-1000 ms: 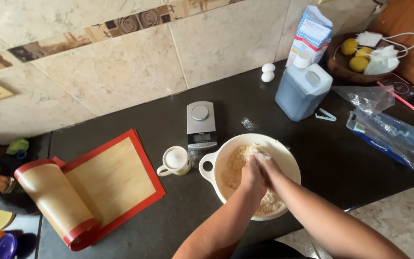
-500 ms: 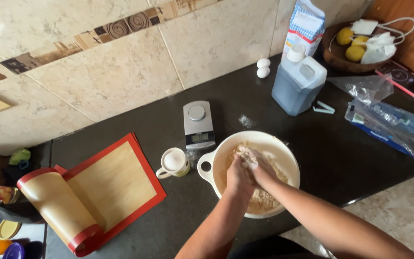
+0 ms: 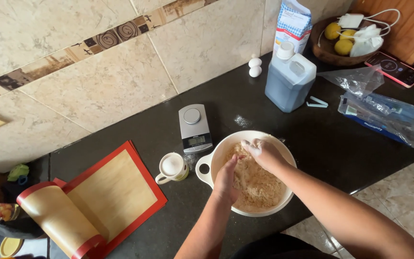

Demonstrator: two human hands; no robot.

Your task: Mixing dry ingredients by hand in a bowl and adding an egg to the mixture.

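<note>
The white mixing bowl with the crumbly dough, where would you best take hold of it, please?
Grip the white mixing bowl by its looped handle, coming from the mug side. The handle juts from the rim there, and both hands, left and right, fill the inside.

A second ago both hands were pressed together over the middle of the white bowl [image 3: 216, 160]. Now they have come apart: the left hand [image 3: 227, 181] sits lower at the bowl's left side in the crumbly dough [image 3: 259, 184], and the right hand [image 3: 264, 152] has moved up toward the bowl's upper rim, floury fingers curled.
</note>
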